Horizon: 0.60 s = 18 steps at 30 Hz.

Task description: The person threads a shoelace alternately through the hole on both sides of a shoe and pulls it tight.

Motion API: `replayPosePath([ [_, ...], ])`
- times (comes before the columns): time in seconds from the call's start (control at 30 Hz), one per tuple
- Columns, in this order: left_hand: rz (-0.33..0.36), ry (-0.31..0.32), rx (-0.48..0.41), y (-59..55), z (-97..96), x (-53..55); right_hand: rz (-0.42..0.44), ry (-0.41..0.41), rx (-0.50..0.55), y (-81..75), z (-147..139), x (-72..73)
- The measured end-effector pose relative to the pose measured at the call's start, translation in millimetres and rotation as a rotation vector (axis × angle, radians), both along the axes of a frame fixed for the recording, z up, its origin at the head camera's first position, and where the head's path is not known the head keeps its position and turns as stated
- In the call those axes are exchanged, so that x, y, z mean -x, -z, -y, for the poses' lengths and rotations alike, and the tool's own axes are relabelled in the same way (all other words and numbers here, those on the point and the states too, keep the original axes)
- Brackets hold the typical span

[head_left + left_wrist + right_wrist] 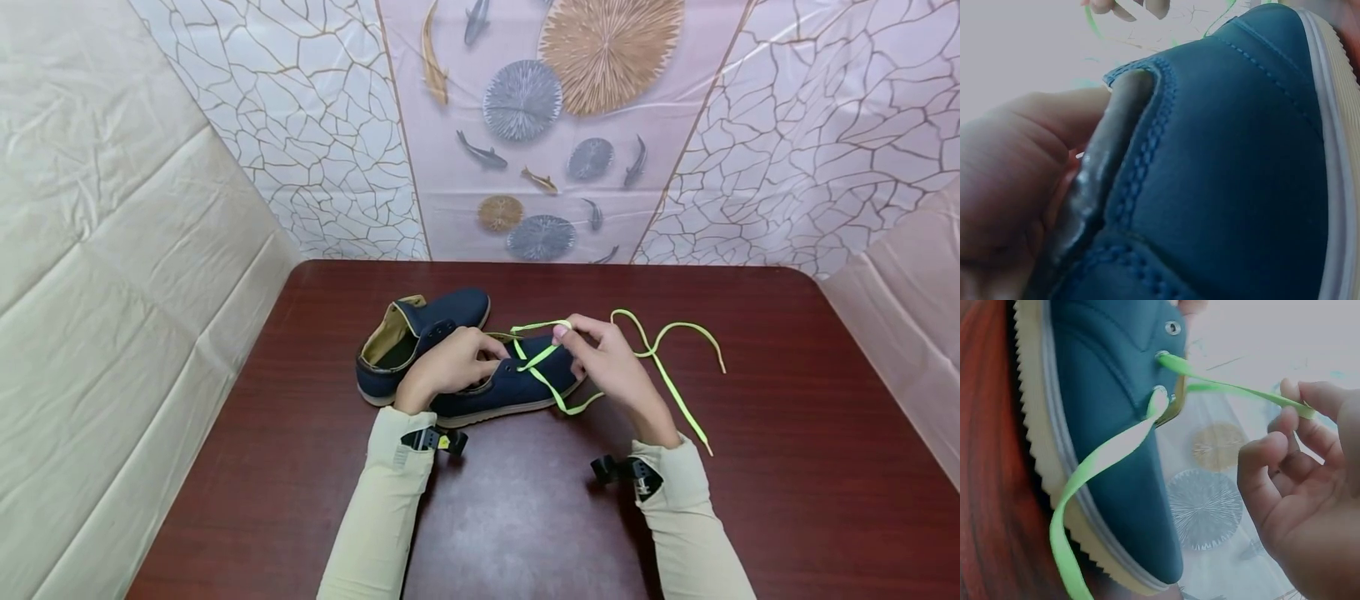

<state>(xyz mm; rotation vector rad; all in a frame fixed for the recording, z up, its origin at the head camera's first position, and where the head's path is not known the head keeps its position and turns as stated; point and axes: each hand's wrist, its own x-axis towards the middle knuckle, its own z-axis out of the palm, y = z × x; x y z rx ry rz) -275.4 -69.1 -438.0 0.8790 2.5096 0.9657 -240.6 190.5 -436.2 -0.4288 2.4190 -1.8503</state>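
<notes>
A navy blue lace-up shoe (517, 398) with a pale ridged sole stands on the table, its toe to the right. My left hand (459, 360) grips it at the opening, beside the eyelets; in the left wrist view the fingers lie against the dark lining edge, partly hidden. A neon green shoelace (1229, 386) runs through the shoe's front eyelets. My right hand (611, 362) pinches a loop of it between thumb and forefinger above the toe, pulled away from an eyelet. One length of lace hangs over the shoe's near side.
A matching navy shoe (461, 307), with no lace seen in it, stands behind and left, close against the first. More green lace (678, 400) lies crossed on the table right of my right hand. The reddish-brown table (795, 417) meets a patterned cloth (480, 175) at the back.
</notes>
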Motion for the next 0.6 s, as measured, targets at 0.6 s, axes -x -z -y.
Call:
replayPosePath([
  [0.6, 0.047, -0.113, -0.217, 0.8, 9.8, 0.1, 0.057, -0.115, -0.107, 5.9, -1.0, 4.8],
])
